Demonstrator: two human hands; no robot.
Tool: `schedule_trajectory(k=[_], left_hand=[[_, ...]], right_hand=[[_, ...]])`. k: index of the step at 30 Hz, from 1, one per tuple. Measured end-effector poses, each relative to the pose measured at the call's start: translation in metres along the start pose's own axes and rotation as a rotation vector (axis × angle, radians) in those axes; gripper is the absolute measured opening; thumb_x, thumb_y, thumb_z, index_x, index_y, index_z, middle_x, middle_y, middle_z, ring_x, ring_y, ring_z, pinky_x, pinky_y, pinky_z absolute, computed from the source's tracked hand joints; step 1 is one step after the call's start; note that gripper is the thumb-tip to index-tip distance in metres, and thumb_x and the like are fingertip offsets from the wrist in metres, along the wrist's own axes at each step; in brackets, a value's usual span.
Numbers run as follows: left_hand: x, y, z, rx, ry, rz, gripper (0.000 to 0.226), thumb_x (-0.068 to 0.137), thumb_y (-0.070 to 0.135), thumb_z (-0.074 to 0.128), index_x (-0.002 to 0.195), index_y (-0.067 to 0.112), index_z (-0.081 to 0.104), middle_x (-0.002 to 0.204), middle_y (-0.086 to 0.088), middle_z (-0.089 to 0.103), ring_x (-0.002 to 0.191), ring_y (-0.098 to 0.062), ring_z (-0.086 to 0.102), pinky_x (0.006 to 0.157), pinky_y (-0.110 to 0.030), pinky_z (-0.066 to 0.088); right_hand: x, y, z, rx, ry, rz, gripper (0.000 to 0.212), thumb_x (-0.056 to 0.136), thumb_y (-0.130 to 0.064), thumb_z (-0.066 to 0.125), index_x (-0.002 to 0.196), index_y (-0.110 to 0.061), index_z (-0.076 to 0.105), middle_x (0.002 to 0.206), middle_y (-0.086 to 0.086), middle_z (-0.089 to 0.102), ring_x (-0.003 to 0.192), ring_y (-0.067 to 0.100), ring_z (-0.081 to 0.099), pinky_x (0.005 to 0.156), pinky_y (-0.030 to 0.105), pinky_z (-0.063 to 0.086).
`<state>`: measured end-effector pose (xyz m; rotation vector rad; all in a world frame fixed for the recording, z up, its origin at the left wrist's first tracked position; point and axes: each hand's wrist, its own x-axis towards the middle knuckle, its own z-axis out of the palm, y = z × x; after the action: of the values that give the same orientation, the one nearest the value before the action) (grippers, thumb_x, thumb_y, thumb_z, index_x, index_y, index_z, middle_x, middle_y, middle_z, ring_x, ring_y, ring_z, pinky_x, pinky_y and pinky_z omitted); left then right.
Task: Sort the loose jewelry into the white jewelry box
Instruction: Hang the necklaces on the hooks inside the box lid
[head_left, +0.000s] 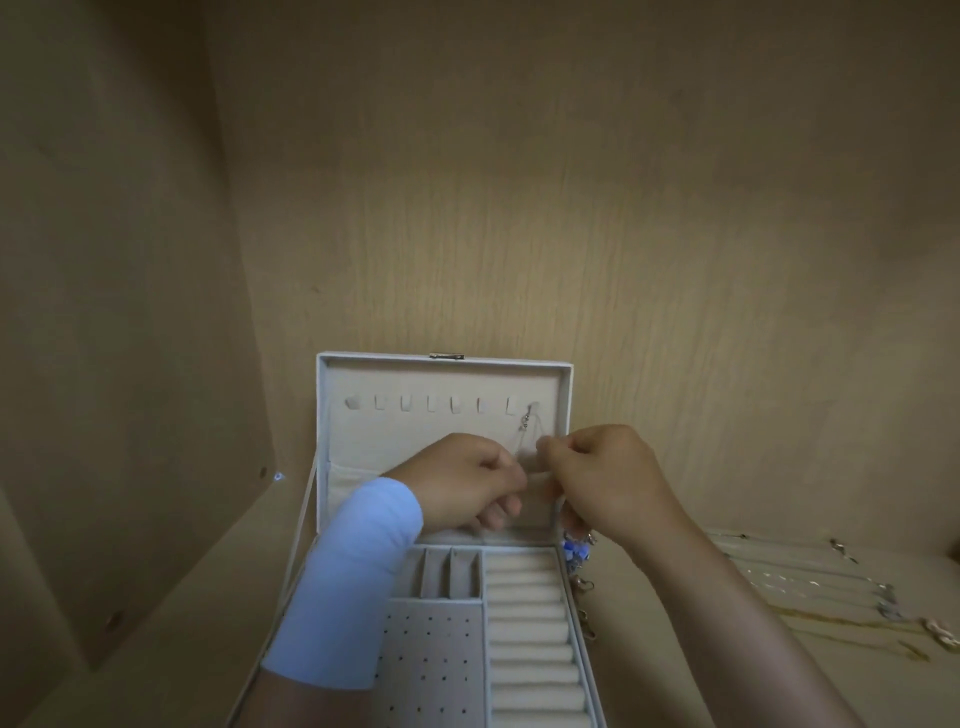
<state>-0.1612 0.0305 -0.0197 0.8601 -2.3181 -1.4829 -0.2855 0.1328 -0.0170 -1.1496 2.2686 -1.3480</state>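
Right grip (602, 478) pinches the necklace chain (525, 419) hanging just above it; left grip (462, 483) curls alongside, hold unclear.

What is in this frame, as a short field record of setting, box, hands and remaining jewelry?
setting: wooden shelf
box: white jewelry box, lid open and upright, hook row inside
item: thin chain hanging at the rightmost hook
hands: left hand and right hand both pinch the thin chain below the hook
also: blue-beaded piece under the right hand; held or not, unclear
remaining: loose chains on the shelf, right of the box
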Motion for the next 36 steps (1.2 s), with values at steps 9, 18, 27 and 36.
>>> schedule_trajectory(k=[9,18,27,36], left_hand=[[-0.017,-0.005,-0.016,0.222,-0.142,0.136,0.028,0.093,0.026,0.063,0.120,0.034,0.068,0.120,0.016,0.068,0.118,0.001,0.058,0.112,-0.028,0.037],[-0.009,0.001,0.006,-0.020,0.065,0.112,0.019,0.096,0.021,0.057,0.109,0.019,0.071,0.099,-0.006,0.075,0.089,-0.020,0.071,0.064,-0.027,0.048],[-0.006,0.006,0.019,-0.209,0.051,0.135,0.018,0.095,0.014,0.059,0.101,0.001,0.071,0.076,0.005,0.069,0.053,-0.003,0.049,0.046,-0.017,0.030],[-0.010,0.013,0.011,-0.098,0.185,0.119,0.013,0.091,0.021,0.066,0.093,0.016,0.078,0.087,-0.005,0.075,0.059,-0.004,0.053,0.050,-0.015,0.039]], right_hand=[[-0.005,-0.002,-0.006,0.361,-0.239,0.110,0.014,0.090,-0.019,0.071,0.093,-0.006,0.077,0.078,0.014,0.074,0.063,0.021,0.068,0.058,0.029,0.058],[-0.003,-0.007,-0.021,0.376,-0.195,-0.054,0.014,0.089,-0.021,0.071,0.090,-0.009,0.078,0.080,0.003,0.076,0.062,0.000,0.063,0.055,0.012,0.046],[0.000,-0.004,-0.024,0.339,-0.139,-0.175,0.017,0.092,-0.017,0.068,0.084,-0.004,0.076,0.057,-0.002,0.065,0.045,-0.002,0.055,0.049,0.011,0.042],[-0.004,0.005,-0.026,-0.079,-0.571,-0.085,0.016,0.086,-0.026,0.068,0.081,-0.012,0.075,0.069,0.000,0.069,0.053,0.010,0.054,0.049,0.019,0.041]])
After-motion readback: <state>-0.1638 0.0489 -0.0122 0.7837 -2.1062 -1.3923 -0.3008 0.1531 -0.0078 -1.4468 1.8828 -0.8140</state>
